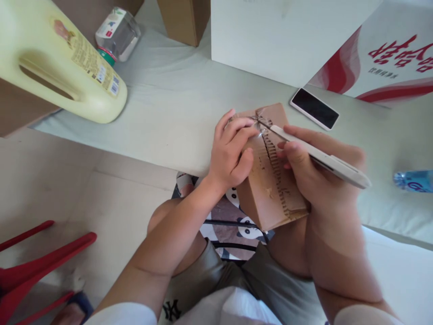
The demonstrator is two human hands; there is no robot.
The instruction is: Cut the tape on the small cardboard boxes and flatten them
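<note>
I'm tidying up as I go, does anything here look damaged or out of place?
The brown box has a ragged, torn seam down its top, by the white cutter. The yellow jug lies on its side at the table's left end.

Box: small brown cardboard box (270, 194), oblong, its long side running far to near.
Box place: right of centre at the near edge of the pale table (169, 113), near end jutting past the edge, left hand (232, 151) gripping its left side.
Box surface: ragged strip of bared corrugation along the top; glossy clear tape crossing at the far end.
Cutter: slim white plastic cutter (324, 158), pen-shaped, slanted, held in the right hand (311, 176).
Cutter tip: on the tape at the box's far end; handle points right and near.
</note>
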